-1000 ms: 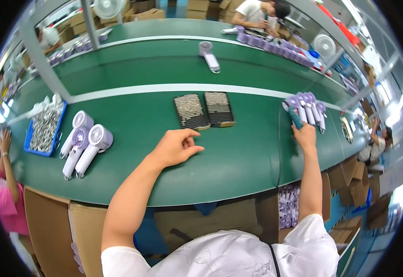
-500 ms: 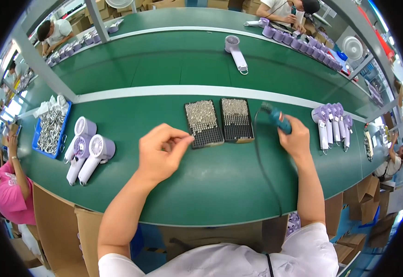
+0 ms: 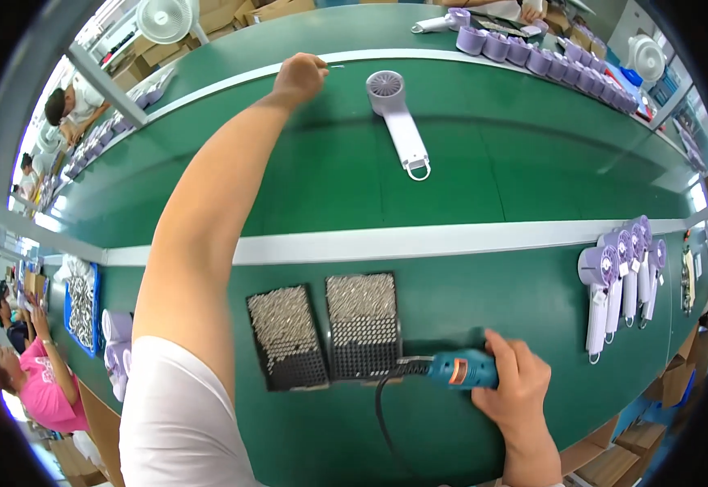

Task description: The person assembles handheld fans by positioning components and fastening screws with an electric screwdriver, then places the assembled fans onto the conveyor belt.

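My left hand [image 3: 301, 79] is stretched far out to the far white rail, its fingers curled closed. A tiny slim piece [image 3: 336, 66] lies by the rail just right of the fingertips; whether the fingers hold anything is hidden. A white and lilac handheld fan [image 3: 402, 130] lies on the green surface right of that hand. My right hand [image 3: 518, 385] grips a teal electric screwdriver [image 3: 463, 370], held sideways above the near bench, its black cord running from its left end. Left of it are two black trays, a left one [image 3: 309, 375] and a right one [image 3: 394, 369], partly filled with small silvery screws.
Several handheld fans [image 3: 613, 280] lie at the right. At the left are more fans [image 3: 117, 357] and a blue bin [image 3: 94, 329] of metal rings. A white rail [image 3: 419, 239] divides near bench from green lane. Lilac fan heads [image 3: 532, 57] line the far side, with people working beyond.
My left hand has gone from beside the trays out to the far rail. My right hand has lowered the screwdriver and turned it sideways. The view has shifted forward.
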{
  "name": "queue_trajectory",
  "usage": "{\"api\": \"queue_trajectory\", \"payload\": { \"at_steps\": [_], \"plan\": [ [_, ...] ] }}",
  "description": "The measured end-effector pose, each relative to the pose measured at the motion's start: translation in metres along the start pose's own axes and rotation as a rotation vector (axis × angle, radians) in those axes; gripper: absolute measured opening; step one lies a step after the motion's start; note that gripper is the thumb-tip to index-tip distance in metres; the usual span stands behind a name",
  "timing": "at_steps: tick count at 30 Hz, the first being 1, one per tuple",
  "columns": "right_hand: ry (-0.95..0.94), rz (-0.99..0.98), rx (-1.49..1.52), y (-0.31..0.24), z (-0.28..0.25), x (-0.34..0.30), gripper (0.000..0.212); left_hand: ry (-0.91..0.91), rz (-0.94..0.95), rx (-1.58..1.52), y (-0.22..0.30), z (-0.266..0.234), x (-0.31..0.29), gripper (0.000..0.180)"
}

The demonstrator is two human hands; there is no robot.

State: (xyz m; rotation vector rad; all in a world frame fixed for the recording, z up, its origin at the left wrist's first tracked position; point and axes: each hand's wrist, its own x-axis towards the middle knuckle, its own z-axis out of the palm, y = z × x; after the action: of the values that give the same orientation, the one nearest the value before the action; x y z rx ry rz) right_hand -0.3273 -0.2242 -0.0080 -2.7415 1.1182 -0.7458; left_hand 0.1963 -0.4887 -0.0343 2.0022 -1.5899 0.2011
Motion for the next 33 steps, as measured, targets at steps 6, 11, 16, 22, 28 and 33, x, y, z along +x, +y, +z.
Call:
{"api": "queue_trajectory", "payload": {
  "at_steps": [6,11,16,22,28,33],
  "plan": [
    [0.008,0.027,0.017,0.009,0.006,0.004,0.041,-0.101,0.002,0.166,0.012,0.031,0.036,0.028],
    [-0.026,0.044,0.055,0.013,0.003,0.003,0.042,-0.204,0.112,0.291,0.022,0.043,0.042,0.027],
    [-0.038,0.034,0.062,0.013,0.001,0.003,0.042,-0.335,0.141,0.445,0.052,0.036,0.046,0.022],
    [-0.077,0.037,0.061,0.002,-0.001,-0.001,0.046,-0.410,0.141,0.479,0.068,0.014,0.031,0.022],
    [-0.073,0.066,0.056,-0.014,-0.006,-0.003,0.051,-0.126,-0.047,-0.422,0.063,-0.053,-0.025,0.026],
    [-0.127,0.098,0.042,-0.019,-0.006,-0.006,0.045,-0.053,-0.031,-0.693,0.106,-0.175,-0.133,0.021]
  ]
}}
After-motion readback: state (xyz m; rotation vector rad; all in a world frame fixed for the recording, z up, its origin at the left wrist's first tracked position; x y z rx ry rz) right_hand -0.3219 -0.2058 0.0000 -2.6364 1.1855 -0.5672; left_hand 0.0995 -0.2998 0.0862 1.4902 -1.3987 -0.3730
